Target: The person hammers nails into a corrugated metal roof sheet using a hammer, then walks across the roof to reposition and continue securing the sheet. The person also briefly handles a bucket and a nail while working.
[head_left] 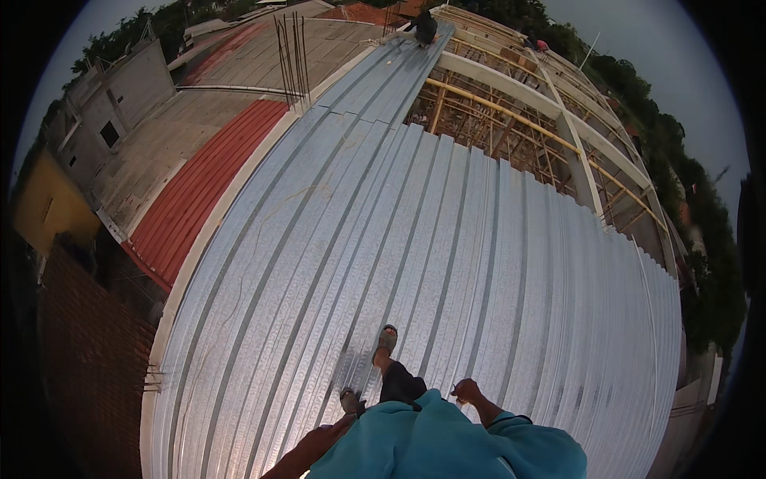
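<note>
I stand on ribbed, silvery metal decking (383, 239), one shoe (386, 338) ahead of the other. At my right side, my right hand (467, 391) is curled closed over the decking. Something small and pale shows at its fingers, too small to name. My left arm reaches down beside my blue shirt (399, 439). Its hand (341, 426) is low by my rear shoe (349, 401), dark and partly hidden, so its fingers cannot be made out. Neither hand touches the decking as far as I can see.
Beyond the decking's jagged far edge lies an open frame of concrete beams (503, 84) and yellow poles (495, 104). A person (425, 28) crouches on the far sheets. Rebar (294, 64) sticks up at left, above a red roof (207, 184). A drop borders the left edge.
</note>
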Demonstrator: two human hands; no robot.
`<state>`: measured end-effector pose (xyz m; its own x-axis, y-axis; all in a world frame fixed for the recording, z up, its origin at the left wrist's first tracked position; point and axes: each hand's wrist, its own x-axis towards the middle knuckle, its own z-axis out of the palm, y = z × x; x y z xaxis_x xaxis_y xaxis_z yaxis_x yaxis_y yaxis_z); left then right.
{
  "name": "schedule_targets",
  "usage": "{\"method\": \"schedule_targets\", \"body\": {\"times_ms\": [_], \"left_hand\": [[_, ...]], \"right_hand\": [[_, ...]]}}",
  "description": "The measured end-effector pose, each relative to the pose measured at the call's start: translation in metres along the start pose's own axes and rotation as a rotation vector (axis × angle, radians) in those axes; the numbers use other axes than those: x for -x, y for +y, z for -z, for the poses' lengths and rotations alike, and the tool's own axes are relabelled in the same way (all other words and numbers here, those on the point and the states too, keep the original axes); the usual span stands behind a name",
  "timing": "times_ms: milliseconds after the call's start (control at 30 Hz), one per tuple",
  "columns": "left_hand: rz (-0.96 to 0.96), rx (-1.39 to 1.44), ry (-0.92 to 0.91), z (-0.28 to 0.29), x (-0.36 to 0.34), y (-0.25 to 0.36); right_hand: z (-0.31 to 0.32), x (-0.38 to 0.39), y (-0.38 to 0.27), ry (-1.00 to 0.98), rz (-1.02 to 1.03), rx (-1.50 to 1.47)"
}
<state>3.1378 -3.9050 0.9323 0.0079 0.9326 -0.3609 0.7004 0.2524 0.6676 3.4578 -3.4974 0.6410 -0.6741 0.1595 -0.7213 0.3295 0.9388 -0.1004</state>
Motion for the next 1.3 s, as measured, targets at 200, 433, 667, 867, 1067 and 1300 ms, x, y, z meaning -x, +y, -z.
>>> {"method": "schedule_targets", "body": {"times_ms": [200, 433, 667, 867, 1067, 1300], "left_hand": [[0.048, -0.056, 0.039, 0.091, -0.099, -0.006], [0.04, -0.135, 0.012, 0.166, -0.181, -0.013], [0.064, -0.125, -0.001, 0.236, -0.256, -0.058], [0.01, -0.091, 0.006, 0.328, -0.337, -0.129], [0.063, -0.109, -0.084, 0.45, -0.393, -0.198], [0.001, -0.154, -0.078, 0.556, -0.44, -0.259]], "right_hand": [[0.137, -0.134, 0.115, 0.114, -0.085, -0.111], [0.335, -0.215, 0.19, 0.576, -0.347, -0.931], [0.398, -0.273, 0.183, 0.51, -0.225, -0.827], [0.445, -0.34, 0.204, 0.426, -0.22, -0.938], [0.511, -0.394, 0.241, 0.358, -0.428, -1.139], [0.545, -0.426, 0.251, 0.387, -0.64, -1.378]]}}
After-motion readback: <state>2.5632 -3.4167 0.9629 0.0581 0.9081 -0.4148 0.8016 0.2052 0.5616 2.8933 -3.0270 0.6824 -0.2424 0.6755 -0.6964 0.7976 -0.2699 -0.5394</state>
